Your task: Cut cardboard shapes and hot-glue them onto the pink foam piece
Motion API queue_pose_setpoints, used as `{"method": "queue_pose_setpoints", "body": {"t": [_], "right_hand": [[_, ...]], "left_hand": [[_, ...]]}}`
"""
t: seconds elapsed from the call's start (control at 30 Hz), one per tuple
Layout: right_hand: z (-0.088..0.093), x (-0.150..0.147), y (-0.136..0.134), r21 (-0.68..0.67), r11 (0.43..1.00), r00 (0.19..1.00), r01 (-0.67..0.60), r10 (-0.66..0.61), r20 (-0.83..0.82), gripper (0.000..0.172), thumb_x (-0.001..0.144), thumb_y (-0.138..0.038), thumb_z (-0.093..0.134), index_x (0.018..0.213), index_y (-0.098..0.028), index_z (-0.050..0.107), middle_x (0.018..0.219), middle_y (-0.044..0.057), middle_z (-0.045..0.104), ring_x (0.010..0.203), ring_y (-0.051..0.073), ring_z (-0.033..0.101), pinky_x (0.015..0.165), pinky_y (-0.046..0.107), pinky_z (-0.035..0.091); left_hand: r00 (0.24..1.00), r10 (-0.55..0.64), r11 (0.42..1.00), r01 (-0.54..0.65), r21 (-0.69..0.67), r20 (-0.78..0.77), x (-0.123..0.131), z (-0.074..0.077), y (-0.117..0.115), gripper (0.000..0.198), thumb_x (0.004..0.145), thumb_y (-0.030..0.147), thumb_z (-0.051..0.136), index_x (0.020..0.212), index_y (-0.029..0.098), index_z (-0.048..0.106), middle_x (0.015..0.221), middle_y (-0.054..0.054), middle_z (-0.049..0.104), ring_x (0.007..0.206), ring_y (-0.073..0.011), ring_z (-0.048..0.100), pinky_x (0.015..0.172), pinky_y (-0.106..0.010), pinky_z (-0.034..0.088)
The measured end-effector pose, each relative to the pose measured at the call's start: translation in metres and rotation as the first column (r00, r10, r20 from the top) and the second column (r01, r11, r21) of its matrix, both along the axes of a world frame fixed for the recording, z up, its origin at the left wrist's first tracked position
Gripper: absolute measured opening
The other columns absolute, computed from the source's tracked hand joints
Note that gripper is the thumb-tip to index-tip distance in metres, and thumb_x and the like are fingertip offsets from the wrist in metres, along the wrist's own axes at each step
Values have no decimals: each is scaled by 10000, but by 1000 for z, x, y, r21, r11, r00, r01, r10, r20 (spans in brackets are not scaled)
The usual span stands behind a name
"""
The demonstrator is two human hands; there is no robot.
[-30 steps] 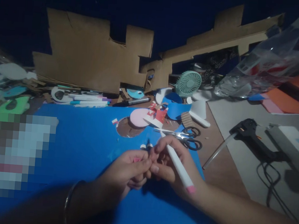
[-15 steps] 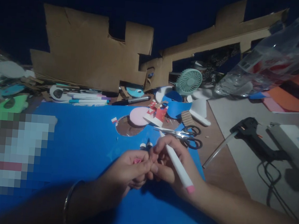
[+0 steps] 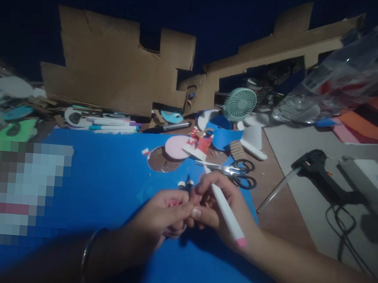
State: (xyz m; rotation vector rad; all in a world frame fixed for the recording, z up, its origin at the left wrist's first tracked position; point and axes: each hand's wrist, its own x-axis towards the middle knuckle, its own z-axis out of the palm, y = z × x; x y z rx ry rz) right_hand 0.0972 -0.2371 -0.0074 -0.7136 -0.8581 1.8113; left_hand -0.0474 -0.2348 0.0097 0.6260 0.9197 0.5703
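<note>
My left hand (image 3: 164,211) is closed, with a small pink piece (image 3: 173,203) showing between thumb and curled fingers. Its fingertips meet those of my right hand (image 3: 226,205) over the blue sheet (image 3: 108,174). A white marker with a pink end (image 3: 227,214) lies slantwise in my right hand, across the base of the thumb and forefinger. Whatever is pinched where the fingertips meet is mostly hidden. Just beyond the fingers are two small black-and-white pieces (image 3: 185,184). Black-handled scissors (image 3: 235,171) lie with their blades partly open past my right hand.
A pink paper oval (image 3: 176,146) and red-and-white paper scraps (image 3: 201,147) lie farther back. Several markers (image 3: 115,124) and a green fan (image 3: 240,103) sit before cut cardboard (image 3: 106,61). To the right are a glue gun (image 3: 320,173) with its cable and a white box (image 3: 366,177).
The view has shifted very slightly. Both hands keep almost the same pose, with only a small movement at the right fingertips and thumb.
</note>
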Motion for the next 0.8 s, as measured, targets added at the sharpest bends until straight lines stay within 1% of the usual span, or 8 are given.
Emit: {"method": "queue_pose_setpoints", "body": {"t": [0.13,0.23,0.33,0.5,0.6,0.63,0.7,0.8], "right_hand": [[-2,1,1,34,999,999,39,-39,-23,254,691,-116,712,848,-212,538,776,-17,639,599,100,620,497,190,496],[-3,5,2,86,978,982,188,-188,-15,146,759,-198,660,863,-218,559,800,10,675,622,115,619,512,206,492],[-4,8,3,140,948,955,287,-294,37,117,803,-314,606,810,-200,581,664,8,665,559,122,610,485,201,456],[-7,9,2,175,940,937,292,-318,145,169,817,-353,568,785,-187,572,636,-10,606,513,130,613,447,208,431],[-8,9,2,293,915,900,277,-354,253,105,827,-296,562,803,-194,564,664,-9,596,531,125,605,464,219,459],[-8,8,2,370,889,871,270,-390,300,45,812,-237,585,819,-199,563,694,-5,603,574,128,614,502,227,481],[-6,8,2,554,801,806,226,-473,355,174,757,-85,615,864,-211,559,771,7,621,696,144,632,625,267,516],[-3,9,3,790,608,780,83,-533,328,349,714,28,583,946,-227,534,852,26,638,793,162,630,735,331,516]], "left_hand": [[1000,0,998,-2,65,28,-4,-1,3,303,732,381,626,618,119,524,413,85,309,366,-19,171,383,-191,98],[998,44,982,-52,179,50,-11,-2,13,230,802,311,548,652,139,524,393,98,241,368,-38,187,390,-197,126],[994,94,969,-103,223,52,-18,-2,23,237,860,258,460,643,166,446,431,91,243,387,-50,197,395,-202,140],[993,81,965,-99,243,84,-26,-2,28,260,900,269,389,657,177,381,474,83,261,411,-57,202,406,-211,134],[993,63,966,-85,244,98,-25,-4,25,245,890,258,398,660,174,383,483,80,272,417,-54,209,413,-217,131],[994,51,970,-72,230,98,-24,-4,23,239,883,255,406,659,173,384,482,80,276,417,-53,213,415,-219,130],[995,8,982,-26,185,98,-20,-5,18,230,866,259,422,656,172,385,469,83,272,410,-49,213,414,-220,124],[992,-61,996,53,75,109,-14,-5,9,215,843,286,440,667,174,387,447,94,250,389,-42,185,399,-212,100]]}}
